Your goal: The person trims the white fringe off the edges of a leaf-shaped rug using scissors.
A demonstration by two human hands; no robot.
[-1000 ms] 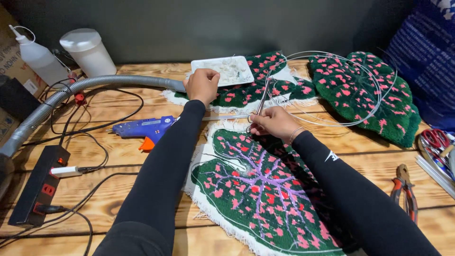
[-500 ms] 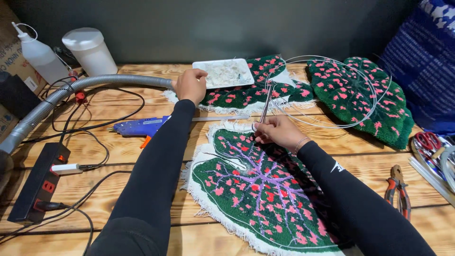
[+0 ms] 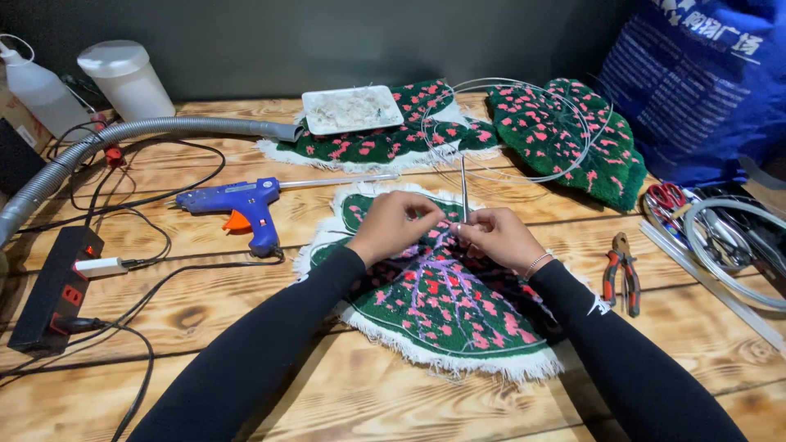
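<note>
Over the leaf-shaped rug [image 3: 458,307] on the bench [image 3: 246,376], the left hand [image 3: 393,225] and right hand [image 3: 498,237] pinch a thin wire [image 3: 463,187] between fingertips. Both hands hide the wire's lower end. Left of the rug lies a glue gun [image 3: 241,205].

head cam | looks down, forward | close over wooden table [image 3: 246,385]
</note>
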